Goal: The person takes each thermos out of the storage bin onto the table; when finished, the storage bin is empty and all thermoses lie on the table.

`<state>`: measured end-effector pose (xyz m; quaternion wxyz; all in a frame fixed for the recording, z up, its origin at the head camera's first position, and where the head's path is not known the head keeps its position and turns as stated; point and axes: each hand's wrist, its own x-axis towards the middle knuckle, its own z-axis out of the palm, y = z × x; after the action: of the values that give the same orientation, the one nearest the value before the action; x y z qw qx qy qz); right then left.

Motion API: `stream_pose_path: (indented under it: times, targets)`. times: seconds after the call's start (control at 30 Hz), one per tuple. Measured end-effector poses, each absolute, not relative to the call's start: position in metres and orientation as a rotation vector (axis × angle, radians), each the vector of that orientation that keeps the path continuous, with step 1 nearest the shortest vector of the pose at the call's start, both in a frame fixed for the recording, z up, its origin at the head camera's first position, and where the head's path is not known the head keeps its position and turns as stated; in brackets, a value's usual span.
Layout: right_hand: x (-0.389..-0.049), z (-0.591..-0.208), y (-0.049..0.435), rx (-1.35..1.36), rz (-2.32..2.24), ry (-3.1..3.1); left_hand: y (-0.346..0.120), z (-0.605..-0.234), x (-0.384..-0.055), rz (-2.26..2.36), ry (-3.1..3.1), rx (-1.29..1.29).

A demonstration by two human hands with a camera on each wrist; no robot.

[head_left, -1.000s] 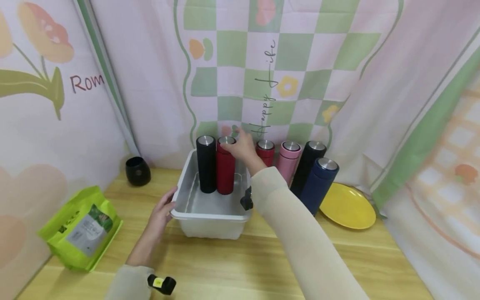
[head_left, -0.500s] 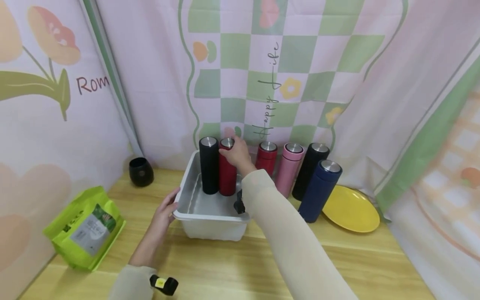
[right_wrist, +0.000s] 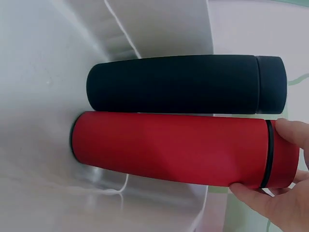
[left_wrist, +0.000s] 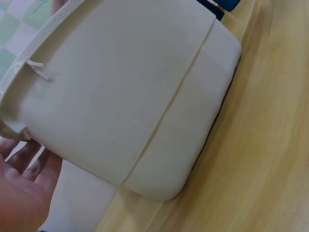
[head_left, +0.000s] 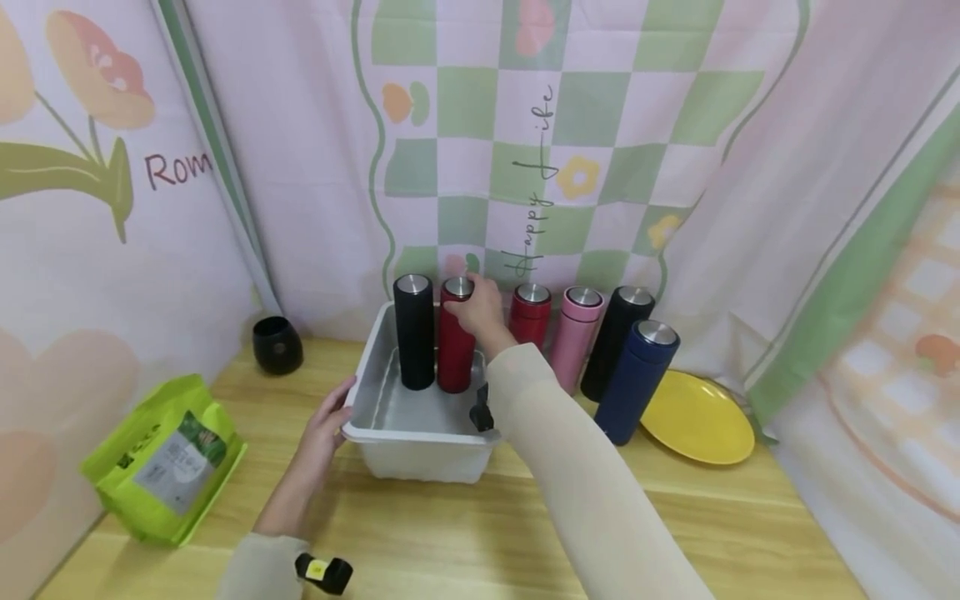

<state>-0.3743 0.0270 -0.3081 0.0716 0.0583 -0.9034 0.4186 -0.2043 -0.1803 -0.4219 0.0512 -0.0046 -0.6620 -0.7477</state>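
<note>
In the head view a light grey plastic bin (head_left: 420, 460) stands on the table. A black thermos bottle (head_left: 415, 342) and a red thermos bottle (head_left: 454, 354) stand upright inside it, side by side. My right hand (head_left: 482, 312) grips the red bottle near its lid, with thumb and fingertips around the neck in the right wrist view. That bottle's base is at the bin floor, close beside the black one (right_wrist: 183, 84). My left hand (head_left: 326, 417) holds the bin's left side; in the left wrist view its fingers (left_wrist: 46, 174) sit under the rim.
Right of the bin stand another red bottle (head_left: 531, 312), a pink bottle (head_left: 576, 337), a second black bottle (head_left: 617, 346) and a navy bottle (head_left: 637, 383). A yellow plate (head_left: 705, 417) lies beyond them. At left are a black cup (head_left: 277, 346) and a green bag (head_left: 165, 458).
My right hand has come down a little around the red bottle's top and my forearm has shifted left. The red bottle's top has moved slightly right, away from the black one.
</note>
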Motion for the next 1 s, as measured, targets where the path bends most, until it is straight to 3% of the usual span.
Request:
stream_pose_path:
  times: [0.4,1.0]
  targets:
    - [-0.363,-0.287,0.038,0.207,1.282,-2.702,-0.179,-0.425,-0.204,-2.287,-2.018,0.001]
    - [-0.323,-0.213,0.062,0.326,1.399,-2.495,-0.180,-0.423,-0.204,-2.294,-2.028,-0.026]
